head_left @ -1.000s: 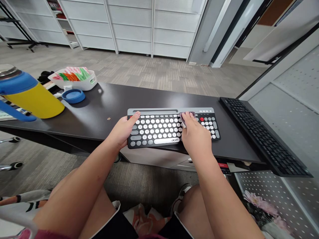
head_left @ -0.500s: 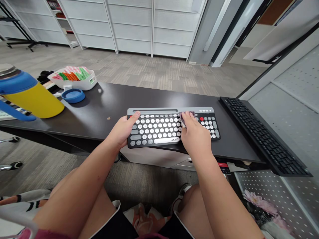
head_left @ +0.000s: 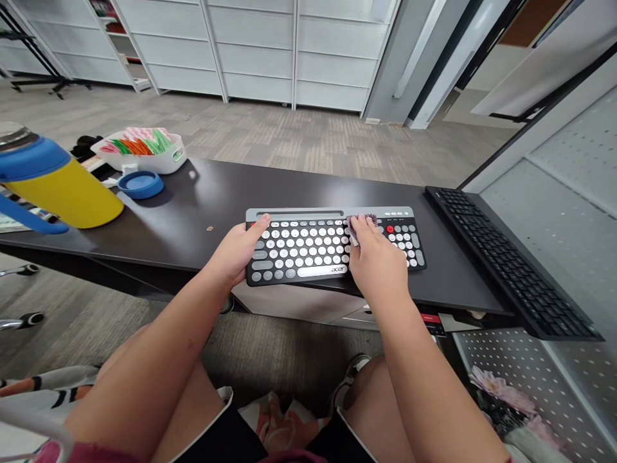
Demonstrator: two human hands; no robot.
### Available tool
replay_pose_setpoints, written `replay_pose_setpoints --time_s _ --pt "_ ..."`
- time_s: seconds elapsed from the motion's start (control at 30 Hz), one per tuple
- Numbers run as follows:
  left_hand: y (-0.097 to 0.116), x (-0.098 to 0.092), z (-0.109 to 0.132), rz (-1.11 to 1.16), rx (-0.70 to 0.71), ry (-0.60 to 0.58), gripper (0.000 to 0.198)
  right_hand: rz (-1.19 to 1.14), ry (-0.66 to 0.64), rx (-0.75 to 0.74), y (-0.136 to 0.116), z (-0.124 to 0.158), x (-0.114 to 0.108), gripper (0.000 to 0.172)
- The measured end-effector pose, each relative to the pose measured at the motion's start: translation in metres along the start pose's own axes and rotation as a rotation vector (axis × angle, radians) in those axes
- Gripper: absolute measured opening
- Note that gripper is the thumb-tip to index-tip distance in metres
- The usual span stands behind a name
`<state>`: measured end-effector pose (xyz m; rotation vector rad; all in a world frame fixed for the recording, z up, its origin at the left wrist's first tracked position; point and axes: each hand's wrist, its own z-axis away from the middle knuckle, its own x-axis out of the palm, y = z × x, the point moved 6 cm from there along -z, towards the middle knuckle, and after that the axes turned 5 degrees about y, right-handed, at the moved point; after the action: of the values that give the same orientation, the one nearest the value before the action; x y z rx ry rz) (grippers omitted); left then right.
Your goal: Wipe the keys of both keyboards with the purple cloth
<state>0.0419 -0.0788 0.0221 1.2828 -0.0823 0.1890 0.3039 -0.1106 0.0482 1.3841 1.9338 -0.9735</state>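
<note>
A small keyboard with round grey, white and black keys lies near the front edge of a dark desk. My left hand grips its left end, thumb on top by the upper left corner. My right hand rests on the keys right of centre, fingers closed on a small patterned cloth pressed against the upper key rows.
A yellow jug with a blue lid stands at the left, with a blue round lid and a white tray of coloured items behind it. A black full-size keyboard lies at the right. White perforated panels stand further right.
</note>
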Motion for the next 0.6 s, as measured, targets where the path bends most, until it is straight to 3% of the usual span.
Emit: replay_pose_setpoints --time_s 0.6 --pt "-0.0013 -0.0003 -0.0011 0.007 -0.010 0.008 0.045 0.001 -0.016 0.009 0.0000 -0.0001 0.0013 0.051"
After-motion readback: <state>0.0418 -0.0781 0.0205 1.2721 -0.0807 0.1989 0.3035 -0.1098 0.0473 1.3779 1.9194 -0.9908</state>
